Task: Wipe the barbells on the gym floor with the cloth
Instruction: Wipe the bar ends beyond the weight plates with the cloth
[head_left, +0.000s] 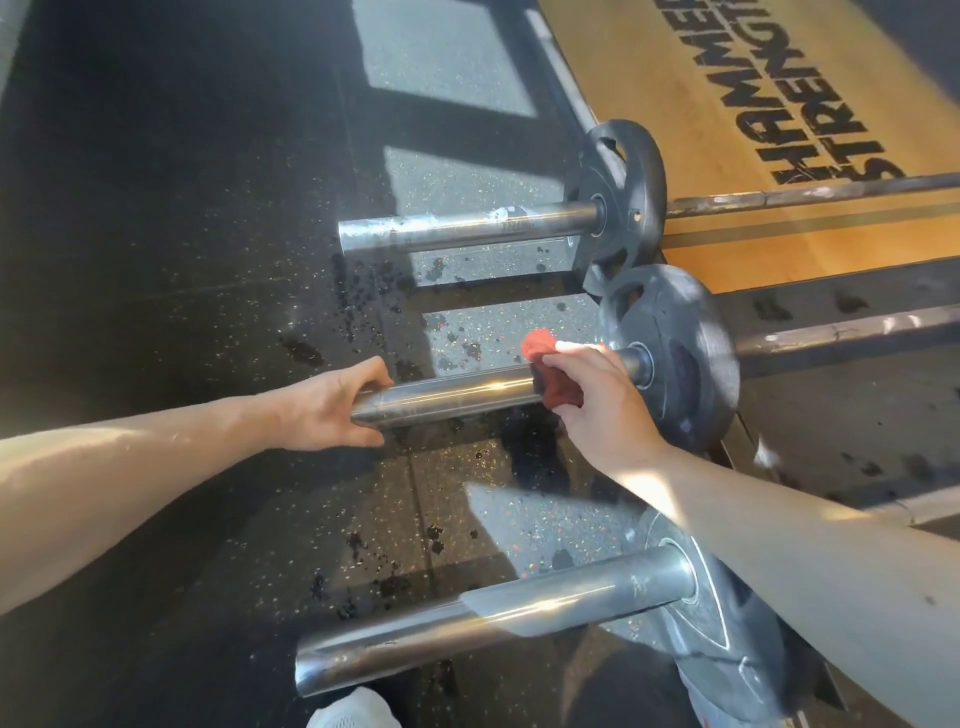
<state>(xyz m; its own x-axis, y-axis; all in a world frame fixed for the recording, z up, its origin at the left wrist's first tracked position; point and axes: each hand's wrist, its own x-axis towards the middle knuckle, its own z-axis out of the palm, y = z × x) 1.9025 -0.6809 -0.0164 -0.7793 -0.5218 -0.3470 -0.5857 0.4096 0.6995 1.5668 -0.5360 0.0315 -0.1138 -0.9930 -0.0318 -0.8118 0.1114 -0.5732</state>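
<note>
Red cloth (550, 374) is sitting on the shiny middle barbell (457, 397), just beside the black plate (685, 358) at its 3 o'clock. The right hand (597, 405) is squeezing the cloth around the bar, its grip holding it tight to rub all sides. The left hand (332, 410) is curling its grip around the bar's bare end at 9 o'clock, likely to stop it rolling. On the floor (156, 260), the far barbell (467, 228) at 12 o'clock and the near barbell (493, 618) at 6 o'clock are probably waiting their turn.

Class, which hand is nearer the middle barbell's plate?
Right. The right hand holds the cloth on the sleeve beside the plate; the left hand grips its free end.
</note>
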